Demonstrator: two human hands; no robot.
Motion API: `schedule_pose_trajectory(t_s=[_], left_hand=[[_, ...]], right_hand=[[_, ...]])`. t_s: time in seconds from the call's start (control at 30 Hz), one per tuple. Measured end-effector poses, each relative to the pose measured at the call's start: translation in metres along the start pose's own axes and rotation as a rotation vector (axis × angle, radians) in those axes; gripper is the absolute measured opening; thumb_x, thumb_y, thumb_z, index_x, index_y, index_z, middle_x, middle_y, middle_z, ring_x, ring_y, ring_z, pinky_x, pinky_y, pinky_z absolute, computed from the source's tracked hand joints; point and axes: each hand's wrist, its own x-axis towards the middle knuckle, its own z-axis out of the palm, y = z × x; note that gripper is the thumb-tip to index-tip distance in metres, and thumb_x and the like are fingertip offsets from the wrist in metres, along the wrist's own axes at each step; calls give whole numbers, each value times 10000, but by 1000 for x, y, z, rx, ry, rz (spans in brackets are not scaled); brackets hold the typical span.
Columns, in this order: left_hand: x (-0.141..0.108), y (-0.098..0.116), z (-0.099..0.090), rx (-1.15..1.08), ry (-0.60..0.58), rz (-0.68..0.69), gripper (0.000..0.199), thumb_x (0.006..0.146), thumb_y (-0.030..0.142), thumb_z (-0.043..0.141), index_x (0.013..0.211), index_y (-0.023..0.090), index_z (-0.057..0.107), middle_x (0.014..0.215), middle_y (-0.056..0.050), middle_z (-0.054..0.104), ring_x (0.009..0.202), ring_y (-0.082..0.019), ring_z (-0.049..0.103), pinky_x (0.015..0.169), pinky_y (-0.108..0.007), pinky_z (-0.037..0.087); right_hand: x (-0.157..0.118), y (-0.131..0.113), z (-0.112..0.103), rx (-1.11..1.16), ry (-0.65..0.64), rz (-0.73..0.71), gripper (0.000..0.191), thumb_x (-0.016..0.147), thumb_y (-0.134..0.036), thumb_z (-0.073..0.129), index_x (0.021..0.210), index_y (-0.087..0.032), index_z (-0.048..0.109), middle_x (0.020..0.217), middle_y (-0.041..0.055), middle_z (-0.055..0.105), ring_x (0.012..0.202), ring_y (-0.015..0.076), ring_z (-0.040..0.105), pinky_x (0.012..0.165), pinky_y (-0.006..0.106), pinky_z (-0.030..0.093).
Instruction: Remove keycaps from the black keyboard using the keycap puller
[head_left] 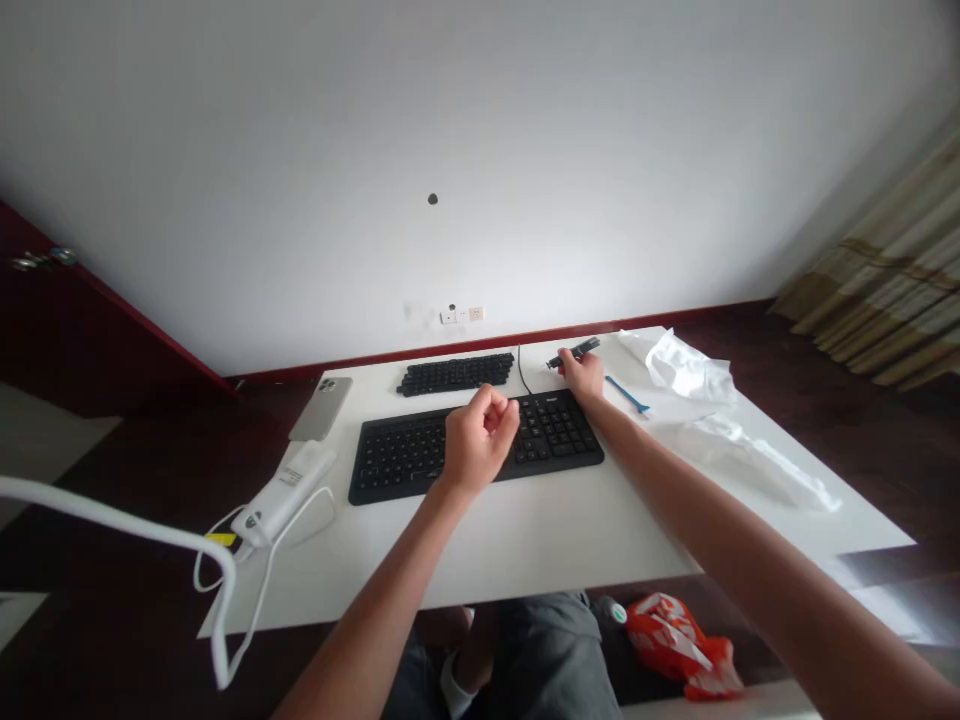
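Nearest the lens: two bare forearms, reaching out over the white counter (pixel 525 540). Left hand (pixel 480 440) curled into a loose fist, empty, hovering just above the middle of the black keyboard (pixel 405 455). Right hand (pixel 583 376) further out, past the keyboard's far right corner, fingers closed round a dark tool (pixel 576 352). Beyond the left hand, a tray of loose black keycaps (pixel 456 374); right of the right hand, a blue brush (pixel 627 394) and crumpled plastic (pixel 690 370). Seemingly caught picking up the tool; next move probably needed it carried back to the keys.
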Motion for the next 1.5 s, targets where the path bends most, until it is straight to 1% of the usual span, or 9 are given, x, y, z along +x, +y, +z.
schedule_pose_trajectory(t_s=[0.1,0.17,0.2,0.33,0.6,0.73,0.83,1.2,1.5], left_hand=[[7,-43,11,243,-117,-66,229,1005,337,582,816,211,552,633,62,468,569,-98,446,588,-230,363],[11,-63,19,396,-214,-27,117,980,275,613,879,218,631,781,17,583,717,-137,554,670,-253,430],[13,-71,24,442,-252,-7,55,972,256,628,953,226,670,878,-7,628,821,-163,595,732,-274,468],[15,-87,43,538,-335,58,153,983,273,637,1105,242,725,1058,-53,666,1008,-222,623,915,-370,524],[11,-97,47,432,-362,13,102,999,277,642,1050,244,724,1070,-23,684,997,-194,667,877,-335,548],[11,-100,46,416,-360,10,72,995,248,645,1033,234,705,1071,-27,681,1008,-199,663,864,-334,544],[12,-98,46,413,-363,21,40,990,222,647,1005,222,684,1067,-28,677,1004,-201,655,872,-338,540],[10,-96,50,524,-394,76,49,1015,215,595,1010,206,644,1076,-47,669,981,-217,615,880,-362,517],[11,-99,53,524,-403,66,64,1018,213,579,1020,210,642,1101,-67,649,1012,-228,606,876,-362,500]], right_hand=[[-1,4,-4,55,36,-14,420,846,-484,558,558,-196,656,587,79,701,606,234,639,676,335,468],[-1,7,-6,114,25,-19,430,841,-503,574,549,-195,644,572,72,689,583,220,621,659,335,464],[-1,8,-6,157,9,-20,422,838,-509,583,565,-193,648,577,70,691,582,215,619,651,333,464],[3,16,-6,333,-89,-38,364,821,-521,629,718,-180,701,632,63,711,625,211,639,643,318,490],[5,16,-8,445,-272,-66,382,832,-566,702,906,-194,740,768,57,731,743,204,647,699,315,503],[6,12,-20,560,-492,-5,371,785,-506,801,1052,-254,751,884,23,722,822,176,641,689,273,484],[7,10,-27,691,-575,47,356,743,-453,846,1040,-280,755,867,2,689,839,167,639,709,266,499],[0,8,-26,903,-600,82,309,697,-359,892,885,-271,663,819,-39,648,704,121,583,627,234,502],[-3,7,-23,785,-571,14,272,674,-230,812,866,-255,622,767,-31,606,694,124,569,573,214,479]])
